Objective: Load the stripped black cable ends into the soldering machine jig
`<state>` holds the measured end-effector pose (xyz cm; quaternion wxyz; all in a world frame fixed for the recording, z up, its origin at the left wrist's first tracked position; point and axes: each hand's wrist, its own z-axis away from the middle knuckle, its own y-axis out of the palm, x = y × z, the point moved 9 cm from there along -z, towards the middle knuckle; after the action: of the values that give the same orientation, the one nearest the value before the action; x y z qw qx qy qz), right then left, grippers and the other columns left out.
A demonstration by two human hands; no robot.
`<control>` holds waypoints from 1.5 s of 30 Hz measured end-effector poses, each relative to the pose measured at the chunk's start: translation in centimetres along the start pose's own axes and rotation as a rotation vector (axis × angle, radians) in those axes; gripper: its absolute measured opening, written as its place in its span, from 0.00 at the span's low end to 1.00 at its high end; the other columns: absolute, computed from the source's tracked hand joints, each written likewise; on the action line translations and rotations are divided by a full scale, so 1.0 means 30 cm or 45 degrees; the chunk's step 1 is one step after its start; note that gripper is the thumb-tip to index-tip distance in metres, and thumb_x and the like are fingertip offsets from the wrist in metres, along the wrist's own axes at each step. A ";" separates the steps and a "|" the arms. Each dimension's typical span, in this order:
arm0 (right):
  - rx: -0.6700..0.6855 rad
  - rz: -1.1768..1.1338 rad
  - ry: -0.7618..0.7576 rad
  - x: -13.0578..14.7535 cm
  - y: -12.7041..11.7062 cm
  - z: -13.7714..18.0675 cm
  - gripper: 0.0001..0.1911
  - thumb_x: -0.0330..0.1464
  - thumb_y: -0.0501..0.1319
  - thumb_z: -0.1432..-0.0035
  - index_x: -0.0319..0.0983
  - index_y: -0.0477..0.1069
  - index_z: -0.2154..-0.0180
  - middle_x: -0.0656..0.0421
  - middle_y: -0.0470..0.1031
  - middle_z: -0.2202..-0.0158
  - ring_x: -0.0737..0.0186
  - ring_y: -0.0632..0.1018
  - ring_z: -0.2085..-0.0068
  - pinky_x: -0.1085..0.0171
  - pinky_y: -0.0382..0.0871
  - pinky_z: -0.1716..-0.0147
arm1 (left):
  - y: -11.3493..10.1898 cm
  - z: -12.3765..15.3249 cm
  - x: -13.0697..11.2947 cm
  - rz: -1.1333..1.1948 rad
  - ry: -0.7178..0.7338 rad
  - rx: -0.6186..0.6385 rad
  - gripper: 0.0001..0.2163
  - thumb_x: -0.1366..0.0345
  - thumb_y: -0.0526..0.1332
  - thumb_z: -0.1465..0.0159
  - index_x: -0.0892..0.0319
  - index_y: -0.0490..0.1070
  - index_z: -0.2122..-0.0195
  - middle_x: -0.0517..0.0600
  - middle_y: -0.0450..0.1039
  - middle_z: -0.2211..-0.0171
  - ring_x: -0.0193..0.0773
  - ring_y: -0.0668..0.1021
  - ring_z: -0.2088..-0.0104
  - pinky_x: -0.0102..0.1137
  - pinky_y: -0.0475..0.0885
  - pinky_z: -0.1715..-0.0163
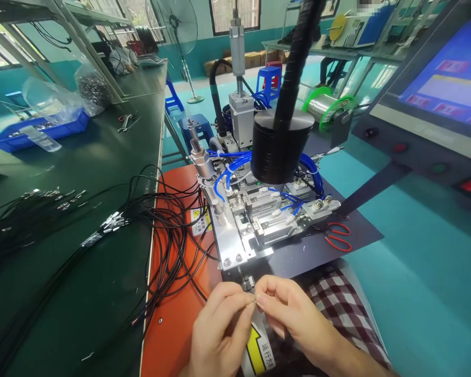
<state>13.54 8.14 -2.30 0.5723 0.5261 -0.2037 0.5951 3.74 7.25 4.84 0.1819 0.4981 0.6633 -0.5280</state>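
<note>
My left hand (222, 324) and my right hand (292, 311) meet fingertip to fingertip in front of the machine. Both are closed in a pinch, and whatever sits between the fingertips is too small and covered to name. Just behind the fingers is a small metal connector-like part (250, 281) at the machine's near edge. Beyond it stands the metal machine (275, 220) with blue air tubes (237, 163). Below my hands, a label with a yellow arrow (256, 348) shows in part.
Black cables (172, 246) with silver ends spread over the green table (102, 293) and an orange surface (176, 330) at left. Red-handled scissors (338, 236) lie right of the machine. A black cylinder (281, 149) hangs above it. A screen panel (439, 99) juts in at right.
</note>
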 end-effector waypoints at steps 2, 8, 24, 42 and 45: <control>-0.017 0.008 -0.009 -0.001 -0.008 -0.001 0.18 0.46 0.61 0.45 0.39 0.61 0.74 0.71 0.54 0.84 0.74 0.55 0.83 0.71 0.45 0.83 | 0.004 -0.009 0.012 0.067 -0.068 -0.008 0.07 0.77 0.58 0.38 0.59 0.71 0.64 0.48 0.68 0.69 0.31 0.74 0.69 0.22 0.71 0.70; -0.083 0.069 -0.009 -0.009 -0.036 -0.002 0.18 0.46 0.60 0.45 0.39 0.60 0.73 0.71 0.52 0.84 0.73 0.53 0.82 0.69 0.44 0.83 | 0.040 -0.018 0.052 0.091 -0.242 0.136 0.06 0.72 0.56 0.36 0.58 0.71 0.66 0.48 0.70 0.69 0.34 0.75 0.69 0.24 0.71 0.72; -0.159 0.330 0.017 -0.040 -0.109 -0.088 0.16 0.44 0.59 0.44 0.39 0.63 0.74 0.68 0.57 0.83 0.70 0.58 0.81 0.69 0.49 0.81 | 0.041 0.020 0.111 -0.430 0.020 0.234 0.14 0.75 0.50 0.35 0.60 0.71 0.53 0.52 0.70 0.67 0.37 0.74 0.69 0.28 0.73 0.70; -0.191 0.388 0.005 -0.042 -0.122 -0.090 0.18 0.47 0.59 0.44 0.38 0.63 0.74 0.68 0.55 0.82 0.70 0.55 0.80 0.68 0.48 0.80 | 0.051 0.032 0.089 -0.585 0.140 0.172 0.17 0.77 0.50 0.38 0.60 0.71 0.51 0.53 0.67 0.67 0.38 0.72 0.71 0.31 0.73 0.73; -0.197 0.364 -0.034 -0.039 -0.119 -0.089 0.17 0.45 0.58 0.43 0.38 0.64 0.73 0.68 0.55 0.81 0.70 0.57 0.79 0.67 0.49 0.80 | 0.054 0.032 0.080 -0.647 0.162 0.166 0.17 0.77 0.50 0.38 0.62 0.72 0.53 0.54 0.68 0.67 0.39 0.73 0.71 0.32 0.74 0.74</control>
<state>15.45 10.78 -5.56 0.5179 0.4541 -0.3293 0.6459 3.79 7.45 1.81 -0.0310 0.3588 0.7417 -0.5659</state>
